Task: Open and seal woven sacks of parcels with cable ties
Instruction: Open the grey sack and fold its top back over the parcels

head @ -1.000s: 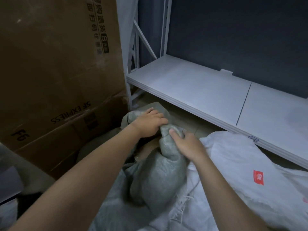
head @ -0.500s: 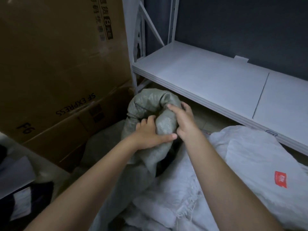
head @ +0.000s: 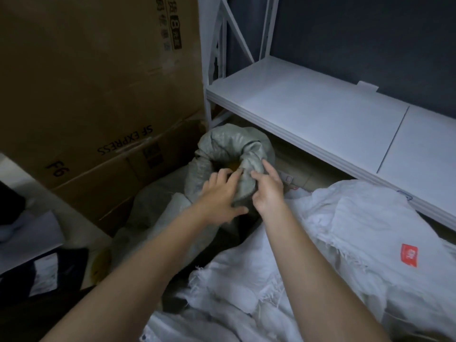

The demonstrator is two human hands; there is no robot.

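A grey woven sack (head: 229, 141) stands between the cardboard boxes and the shelf, its mouth rolled down into a thick rim. Something yellow (head: 235, 165) shows inside the opening. My left hand (head: 219, 191) lies spread on the near rim, with its fingertips at the edge of the opening. My right hand (head: 267, 188) touches the rim's right side with its index finger stretched out. A fold of sack cloth bulges between the two hands. No cable tie is in sight.
A white woven sack (head: 345, 230) with a red label (head: 409, 255) lies at the right under my right forearm. Tall cardboard boxes (head: 98, 70) stand at the left. A white metal shelf (head: 308, 107) runs along the back right. Dark parcels (head: 44, 270) lie at the lower left.
The sack's mouth has come open and its rim is rolled down. My left hand has let go of the bunched cloth and spread out flat. My right hand has loosened its hold.
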